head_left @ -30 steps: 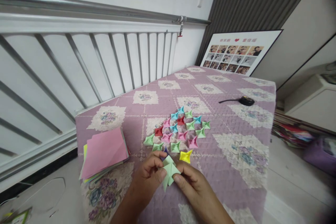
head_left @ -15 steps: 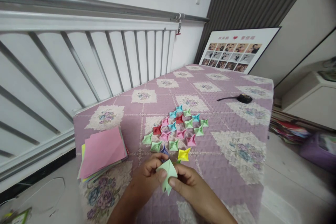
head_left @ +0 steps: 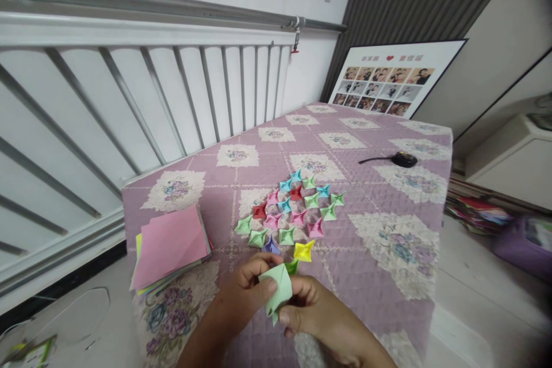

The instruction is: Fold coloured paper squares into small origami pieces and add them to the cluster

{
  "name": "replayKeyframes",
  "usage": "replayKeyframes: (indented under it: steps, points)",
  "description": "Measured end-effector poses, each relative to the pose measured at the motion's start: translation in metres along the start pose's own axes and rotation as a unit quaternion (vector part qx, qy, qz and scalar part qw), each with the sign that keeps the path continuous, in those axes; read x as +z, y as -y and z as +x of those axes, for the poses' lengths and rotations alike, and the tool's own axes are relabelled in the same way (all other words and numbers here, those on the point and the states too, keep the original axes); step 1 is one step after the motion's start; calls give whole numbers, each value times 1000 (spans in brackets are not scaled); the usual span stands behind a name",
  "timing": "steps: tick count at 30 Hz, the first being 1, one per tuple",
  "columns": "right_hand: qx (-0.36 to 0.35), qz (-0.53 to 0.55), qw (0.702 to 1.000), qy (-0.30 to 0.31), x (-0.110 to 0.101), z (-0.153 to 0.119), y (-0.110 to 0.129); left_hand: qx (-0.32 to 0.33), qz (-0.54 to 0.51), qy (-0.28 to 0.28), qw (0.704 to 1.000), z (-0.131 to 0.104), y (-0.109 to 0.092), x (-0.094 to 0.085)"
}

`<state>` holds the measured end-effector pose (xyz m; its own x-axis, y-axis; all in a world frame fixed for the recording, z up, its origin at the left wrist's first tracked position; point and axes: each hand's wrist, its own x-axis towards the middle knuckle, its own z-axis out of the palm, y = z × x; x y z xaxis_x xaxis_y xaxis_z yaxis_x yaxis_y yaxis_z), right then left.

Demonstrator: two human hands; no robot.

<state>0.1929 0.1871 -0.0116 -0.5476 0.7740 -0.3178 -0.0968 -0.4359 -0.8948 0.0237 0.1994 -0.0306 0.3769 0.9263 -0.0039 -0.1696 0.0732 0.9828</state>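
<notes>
A pale green folded paper is between my two hands near the front of the table. My left hand pinches its left side with the thumb on top. My right hand grips its right edge between thumb and fingers. Just beyond lie several small folded paper shapes, among them a yellow one, a purple one and a bright green one, partly hidden by the fingers. Farther off are red, blue, pink and light green ones.
A stack of square paper, pink on top, lies at the table's left. A black object with a strap rests at the right on the flowered tablecloth. A white radiator borders the left side; a photo board leans behind.
The pale green paper has tilted slightly between my hands, and my right fingers have shifted along its lower edge. More of the bright green shape shows. The view has moved a little.
</notes>
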Motion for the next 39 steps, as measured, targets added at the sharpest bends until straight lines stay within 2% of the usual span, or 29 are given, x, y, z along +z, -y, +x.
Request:
replayKeyframes:
  steps: [5, 9, 18, 24, 28, 31, 35, 39]
  points:
    - [0, 9, 1000, -3, 1, 0, -3, -16, -2, -4, 1000, -1, -1, 1]
    - [-26, -1, 1000, -1, 0, 0, 0, -28, -28, 5, 999, -1, -1, 1]
    - [-58, 3, 998, -25, -7, -1, -3, -55, -58, 72, 994, -1, -7, 1]
    - [-61, 6, 998, -15, -10, -1, -3, -61, -98, 63, 991, -5, -6, 2]
    - [-60, 18, 998, 5, -10, -1, -3, -72, -115, 118, 984, -3, -12, 6]
    - [-48, 39, 998, -16, -9, -1, -7, -69, -136, 158, 976, -1, -20, 11]
    - [-43, 58, 997, -36, -8, 0, -8, -83, -110, 163, 977, -2, -28, 13]
    - [-48, 65, 996, -32, -7, 0, -6, -87, -98, 168, 977, -4, -27, 12]
